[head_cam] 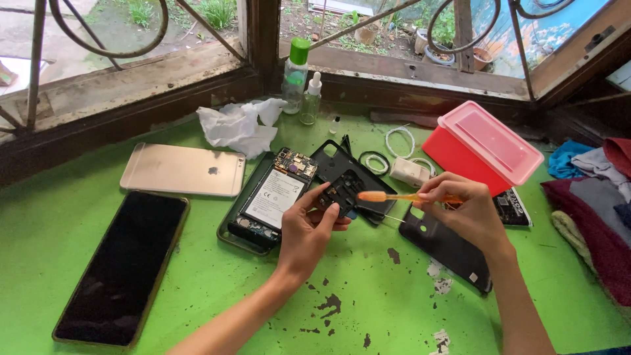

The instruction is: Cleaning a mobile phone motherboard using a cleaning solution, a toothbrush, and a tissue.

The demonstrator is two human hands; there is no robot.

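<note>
the left hand is closed in a pinch around a small black plastic phone part, thumb on the near side and fingers wrapped behind, holding it up above the green table. the right hand is curled shut on an orange toothbrush, gripping the handle near its far end so that the head reaches across to the black part and meets its upper edge.

as a judgement: the pinch is light and on the part's edge, so a hard stroke of the brush could twist it loose and drop it onto the opened phone lying just beside the left hand, where the bare circuit board and battery are exposed. the long reach of the brush also gives little control at the tip, and it could skid off the part onto the fingers.

under and behind the held part lies a black back cover; another dark cover lies below the right hand. farther out are a gold phone face down, a large black phone, a crumpled tissue, a green-capped bottle with a dropper bottle, a white cable and charger, a red box with a pink lid and a pile of cloths.
</note>
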